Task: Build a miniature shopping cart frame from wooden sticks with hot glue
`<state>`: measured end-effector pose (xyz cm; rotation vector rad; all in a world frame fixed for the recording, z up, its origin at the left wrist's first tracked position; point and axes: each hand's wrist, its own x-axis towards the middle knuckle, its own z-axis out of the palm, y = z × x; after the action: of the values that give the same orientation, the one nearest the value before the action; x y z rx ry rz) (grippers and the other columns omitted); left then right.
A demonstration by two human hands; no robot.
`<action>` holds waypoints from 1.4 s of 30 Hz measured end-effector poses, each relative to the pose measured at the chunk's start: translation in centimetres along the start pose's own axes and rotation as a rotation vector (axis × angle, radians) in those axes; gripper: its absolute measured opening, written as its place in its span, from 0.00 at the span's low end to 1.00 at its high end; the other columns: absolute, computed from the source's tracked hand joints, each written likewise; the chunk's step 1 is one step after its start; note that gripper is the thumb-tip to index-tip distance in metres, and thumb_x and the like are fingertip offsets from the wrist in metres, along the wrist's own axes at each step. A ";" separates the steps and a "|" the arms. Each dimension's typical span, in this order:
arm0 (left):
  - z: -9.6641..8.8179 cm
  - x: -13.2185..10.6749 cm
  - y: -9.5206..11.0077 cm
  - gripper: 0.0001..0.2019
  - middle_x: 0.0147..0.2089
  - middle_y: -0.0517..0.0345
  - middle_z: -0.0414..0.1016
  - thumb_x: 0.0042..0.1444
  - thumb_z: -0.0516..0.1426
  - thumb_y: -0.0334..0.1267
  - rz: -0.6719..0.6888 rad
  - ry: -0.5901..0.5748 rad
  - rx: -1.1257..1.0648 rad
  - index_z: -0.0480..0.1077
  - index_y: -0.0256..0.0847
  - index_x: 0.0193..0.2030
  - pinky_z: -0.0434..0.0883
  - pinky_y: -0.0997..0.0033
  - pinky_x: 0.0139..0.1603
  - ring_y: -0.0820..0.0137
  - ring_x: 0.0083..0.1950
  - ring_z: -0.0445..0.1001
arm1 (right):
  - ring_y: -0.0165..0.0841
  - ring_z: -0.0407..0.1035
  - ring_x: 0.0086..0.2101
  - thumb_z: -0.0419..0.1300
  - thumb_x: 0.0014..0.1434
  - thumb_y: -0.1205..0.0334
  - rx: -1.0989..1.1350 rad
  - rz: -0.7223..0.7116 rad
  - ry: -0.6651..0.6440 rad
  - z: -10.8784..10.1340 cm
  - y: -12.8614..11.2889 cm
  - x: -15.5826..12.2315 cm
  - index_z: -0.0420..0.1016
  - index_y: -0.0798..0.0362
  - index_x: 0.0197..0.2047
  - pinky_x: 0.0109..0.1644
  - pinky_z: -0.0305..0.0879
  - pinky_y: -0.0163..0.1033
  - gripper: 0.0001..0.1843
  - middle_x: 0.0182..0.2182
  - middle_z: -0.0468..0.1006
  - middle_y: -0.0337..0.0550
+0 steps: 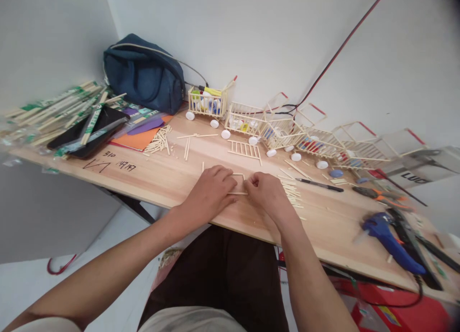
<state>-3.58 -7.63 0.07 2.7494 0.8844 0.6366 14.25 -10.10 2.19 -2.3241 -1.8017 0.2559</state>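
A small rectangular frame of pale wooden sticks [237, 193] lies on the table in front of me. My left hand [214, 187] rests over its left part, fingers stretched out, holding it down and hiding much of it. At the frame's right end my right hand [265, 189] is closed in a pinch on a short wooden stick [244, 177]; its fingertips partly hide the contact. Just beyond the hands lies a ladder-shaped stick panel [245, 149]. A pile of short cut sticks [293, 192] spreads beside my right hand.
Several stick-built carts [207, 104] with round wheels line the wall. A blue bag [143, 75] and packaged chopsticks [61, 111] occupy the left. A pen [319, 185], pliers [381, 196] and a blue glue gun [391, 241] lie to the right, its cord hanging over the edge.
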 end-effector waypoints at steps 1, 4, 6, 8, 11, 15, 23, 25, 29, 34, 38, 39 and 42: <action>0.0 0.0 0.1 0.09 0.56 0.44 0.72 0.61 0.59 0.41 -0.007 0.000 0.001 0.71 0.37 0.42 0.65 0.52 0.60 0.55 0.59 0.66 | 0.38 0.72 0.34 0.54 0.59 0.59 -0.004 0.003 -0.003 0.0 0.0 0.0 0.77 0.52 0.29 0.38 0.56 0.40 0.13 0.30 0.81 0.46; 0.0 0.1 0.4 0.07 0.56 0.46 0.72 0.61 0.59 0.39 -0.028 0.009 0.006 0.71 0.37 0.42 0.65 0.53 0.60 0.56 0.59 0.66 | 0.39 0.73 0.34 0.53 0.59 0.59 -0.014 0.009 -0.012 0.0 -0.2 -0.1 0.76 0.51 0.29 0.39 0.56 0.40 0.13 0.31 0.82 0.46; 0.1 0.2 0.6 0.06 0.56 0.46 0.72 0.61 0.59 0.38 -0.036 0.012 0.014 0.71 0.38 0.42 0.66 0.53 0.59 0.56 0.59 0.66 | 0.39 0.73 0.35 0.53 0.59 0.60 -0.018 0.003 -0.010 0.0 -0.2 -0.1 0.76 0.51 0.30 0.39 0.57 0.40 0.12 0.31 0.82 0.46; 0.2 0.2 0.6 0.06 0.56 0.46 0.72 0.62 0.58 0.38 -0.036 0.015 0.027 0.71 0.37 0.42 0.66 0.53 0.59 0.56 0.58 0.67 | 0.40 0.73 0.35 0.53 0.59 0.60 -0.021 -0.003 -0.003 0.0 -0.2 -0.2 0.76 0.51 0.30 0.39 0.57 0.41 0.12 0.31 0.82 0.46; 0.4 0.1 0.6 0.07 0.55 0.46 0.72 0.63 0.57 0.38 -0.028 0.030 0.037 0.71 0.37 0.42 0.66 0.54 0.58 0.57 0.58 0.67 | 0.40 0.73 0.35 0.53 0.59 0.60 -0.023 -0.010 0.003 0.0 -0.2 -0.2 0.76 0.51 0.29 0.39 0.57 0.41 0.12 0.31 0.82 0.46; 0.5 0.1 0.8 0.08 0.55 0.46 0.72 0.62 0.59 0.40 -0.042 0.045 0.040 0.72 0.37 0.42 0.66 0.53 0.59 0.56 0.59 0.66 | 0.39 0.73 0.33 0.54 0.59 0.60 -0.032 -0.014 -0.007 -0.1 -0.2 0.0 0.76 0.51 0.29 0.38 0.57 0.40 0.12 0.30 0.82 0.47; 0.5 0.9 1.2 0.09 0.55 0.44 0.73 0.61 0.59 0.40 -0.101 0.028 0.031 0.73 0.36 0.41 0.65 0.52 0.61 0.54 0.59 0.67 | 0.36 0.70 0.31 0.55 0.58 0.59 -0.037 -0.018 -0.058 -0.4 0.0 0.5 0.76 0.51 0.27 0.36 0.55 0.38 0.13 0.27 0.80 0.45; 0.5 0.9 1.3 0.08 0.54 0.44 0.73 0.61 0.59 0.39 -0.105 0.031 0.026 0.73 0.36 0.41 0.66 0.52 0.61 0.55 0.59 0.67 | 0.36 0.69 0.30 0.55 0.58 0.59 -0.045 -0.022 -0.059 -0.4 0.0 0.5 0.77 0.51 0.27 0.35 0.55 0.38 0.12 0.27 0.79 0.45; 0.5 0.9 1.4 0.07 0.53 0.46 0.74 0.62 0.58 0.38 -0.108 0.021 0.025 0.72 0.37 0.41 0.66 0.52 0.59 0.57 0.58 0.68 | 0.34 0.69 0.30 0.55 0.58 0.59 -0.041 -0.034 -0.063 -0.3 0.1 0.6 0.77 0.52 0.28 0.35 0.55 0.38 0.12 0.26 0.79 0.45; 0.5 0.9 1.6 0.07 0.53 0.46 0.74 0.62 0.58 0.38 -0.124 -0.005 0.033 0.72 0.37 0.42 0.66 0.53 0.59 0.56 0.58 0.67 | 0.35 0.69 0.31 0.55 0.59 0.59 -0.046 -0.029 -0.074 -0.3 0.1 0.6 0.76 0.51 0.28 0.36 0.55 0.38 0.12 0.27 0.79 0.44; 0.5 0.9 1.7 0.08 0.53 0.46 0.74 0.62 0.58 0.39 -0.135 -0.012 0.034 0.72 0.36 0.43 0.66 0.52 0.59 0.56 0.59 0.67 | 0.35 0.69 0.31 0.55 0.58 0.59 -0.057 -0.023 -0.086 -0.4 0.0 0.6 0.75 0.51 0.28 0.36 0.55 0.38 0.11 0.28 0.79 0.44; 0.6 0.9 1.7 0.08 0.54 0.47 0.74 0.62 0.58 0.39 -0.137 -0.014 0.034 0.72 0.36 0.43 0.66 0.52 0.59 0.56 0.59 0.67 | 0.35 0.69 0.31 0.55 0.58 0.59 -0.060 -0.021 -0.089 -0.4 -0.1 0.6 0.75 0.51 0.28 0.36 0.55 0.38 0.11 0.28 0.79 0.44; 0.6 0.9 1.6 0.08 0.54 0.47 0.74 0.62 0.58 0.39 -0.142 -0.013 0.032 0.72 0.36 0.43 0.66 0.52 0.59 0.56 0.59 0.67 | 0.35 0.68 0.31 0.55 0.59 0.59 -0.071 -0.019 -0.096 -0.5 -0.2 0.5 0.74 0.51 0.28 0.36 0.54 0.38 0.11 0.28 0.79 0.44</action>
<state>-1.80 -8.39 0.33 2.6846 1.0841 0.5823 14.35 -9.57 2.67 -2.3793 -1.9068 0.3105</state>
